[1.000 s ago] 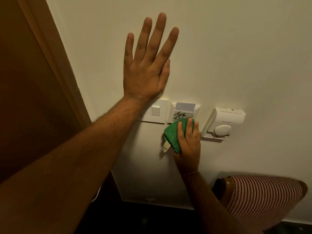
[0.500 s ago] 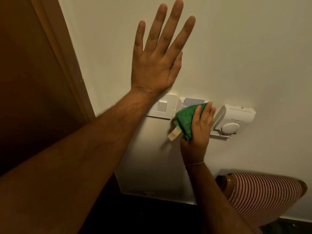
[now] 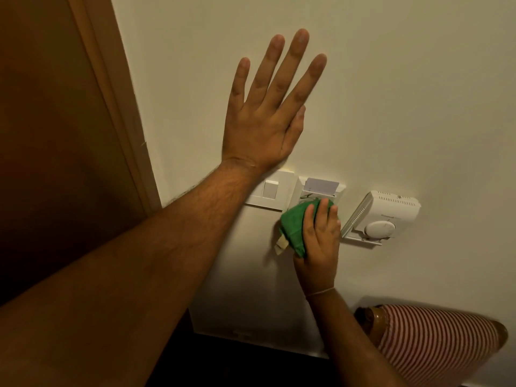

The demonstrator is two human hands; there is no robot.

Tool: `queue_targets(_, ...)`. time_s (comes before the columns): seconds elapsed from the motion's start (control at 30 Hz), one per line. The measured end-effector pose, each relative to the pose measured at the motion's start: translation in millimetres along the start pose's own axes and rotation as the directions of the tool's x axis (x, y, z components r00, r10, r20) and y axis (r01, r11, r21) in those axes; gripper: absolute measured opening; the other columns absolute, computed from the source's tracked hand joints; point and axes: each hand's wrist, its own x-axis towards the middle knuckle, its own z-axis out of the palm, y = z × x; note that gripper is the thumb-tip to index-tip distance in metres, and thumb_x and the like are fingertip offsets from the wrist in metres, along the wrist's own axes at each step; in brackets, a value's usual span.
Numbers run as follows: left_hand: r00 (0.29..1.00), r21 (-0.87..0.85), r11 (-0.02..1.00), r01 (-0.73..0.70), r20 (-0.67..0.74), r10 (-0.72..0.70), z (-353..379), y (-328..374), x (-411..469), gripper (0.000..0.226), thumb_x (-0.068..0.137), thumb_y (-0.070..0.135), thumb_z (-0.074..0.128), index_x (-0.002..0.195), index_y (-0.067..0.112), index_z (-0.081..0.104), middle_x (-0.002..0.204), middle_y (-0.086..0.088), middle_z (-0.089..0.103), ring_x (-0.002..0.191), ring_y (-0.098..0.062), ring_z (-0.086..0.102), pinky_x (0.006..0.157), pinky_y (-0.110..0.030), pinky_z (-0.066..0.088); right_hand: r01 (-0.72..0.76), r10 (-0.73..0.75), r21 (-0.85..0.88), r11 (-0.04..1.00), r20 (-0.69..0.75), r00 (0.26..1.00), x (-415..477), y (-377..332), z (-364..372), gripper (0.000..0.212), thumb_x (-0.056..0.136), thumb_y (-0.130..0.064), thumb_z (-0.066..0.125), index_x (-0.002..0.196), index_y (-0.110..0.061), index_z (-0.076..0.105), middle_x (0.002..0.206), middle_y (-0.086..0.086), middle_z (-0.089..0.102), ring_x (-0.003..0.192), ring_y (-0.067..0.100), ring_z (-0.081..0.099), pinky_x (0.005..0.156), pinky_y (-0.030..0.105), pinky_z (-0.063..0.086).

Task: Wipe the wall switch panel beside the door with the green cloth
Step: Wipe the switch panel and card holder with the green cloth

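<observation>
Since a second ago the green cloth [image 3: 296, 227] has barely shifted: half a second back it rode higher over the card-holder plate [image 3: 318, 191], and now it is back low, covering only that plate's bottom edge and the wall [image 3: 391, 93] below it. The right hand [image 3: 319, 241] is clamped on the bunched cloth, fingers pressing it flat against the wall. The left hand [image 3: 268, 118] lies open, fingers apart, palm on the wall just above the switch plate [image 3: 272, 191], holding nothing.

By my judgement the cloth is light, soft and floppy; a pale tag [image 3: 280, 243] hangs from its lower left edge. It handles best wadded in the palm, as here, so the folds do not trail. The plates look like stiff, smooth plastic and should stand firm rubbing, though the rocker could flip under pressure.

One holder is in view: the card-holder plate's slot, with a pale card [image 3: 321, 185] standing in it. A thermostat [image 3: 382, 216] sits just right of the cloth, the door frame [image 3: 117, 107] to the left.
</observation>
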Motion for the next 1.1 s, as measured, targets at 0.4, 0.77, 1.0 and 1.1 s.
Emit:
queue_targets(0.4, 1.000, -0.039, 0.999, -0.006, 0.018, 0.007, -1, 1, 0, 0.074, 0.113, 0.029, 0.044, 0.174, 0.030, 0.002, 0.180, -0.008, 0.019, 0.169, -0.031, 0.022, 0.137, -0.059, 0.011, 0.013, -0.013, -0.001, 1.000, 0.090, 0.996, -8, 0, 4, 0.055, 0.111, -0.026, 0.043, 0.158, 0.001, 0.034, 0.168, 0.021, 0.023, 0.166, 0.024, -0.002, 0.130, 0.053, 0.016)
queue_targets(0.77, 1.000, -0.028, 1.000, -0.006, 0.026, 0.006, 0, 2, 1, 0.077, 0.113, 0.031, 0.046, 0.175, 0.031, 0.001, 0.182, -0.009, 0.020, 0.174, -0.028, 0.009, 0.138, -0.054, 0.004, -0.042, 0.042, 0.010, 0.999, 0.019, 0.999, 12, -15, 7, 0.060, 0.115, -0.039, 0.033, 0.163, -0.004, 0.026, 0.170, 0.017, 0.019, 0.165, 0.030, 0.003, 0.132, 0.050, 0.014)
queue_targets(1.0, 0.999, -0.004, 1.000, -0.002, 0.053, 0.002, 1, 1, -1, 0.077, 0.115, 0.033, 0.044, 0.176, 0.032, -0.002, 0.183, -0.007, 0.013, 0.169, -0.018, -0.015, 0.139, -0.052, -0.002, -0.030, 0.029, 0.099, 0.995, 0.010, 1.000, 17, -23, 6, 0.063, 0.108, -0.016, 0.039, 0.167, -0.013, 0.016, 0.176, 0.009, 0.011, 0.165, 0.028, 0.006, 0.133, 0.048, 0.011)
queue_targets(1.1, 0.999, -0.007, 1.000, 0.001, 0.043, 0.000, 1, 1, -1, 0.079, 0.114, 0.033, 0.045, 0.176, 0.032, -0.003, 0.183, -0.007, 0.011, 0.169, -0.018, -0.015, 0.139, -0.051, -0.004, -0.011, 0.013, 0.112, 0.994, -0.014, 1.000, 35, -31, 8, 0.056, 0.116, -0.033, 0.026, 0.168, -0.015, 0.014, 0.178, 0.003, 0.004, 0.165, 0.030, 0.007, 0.133, 0.046, 0.007)
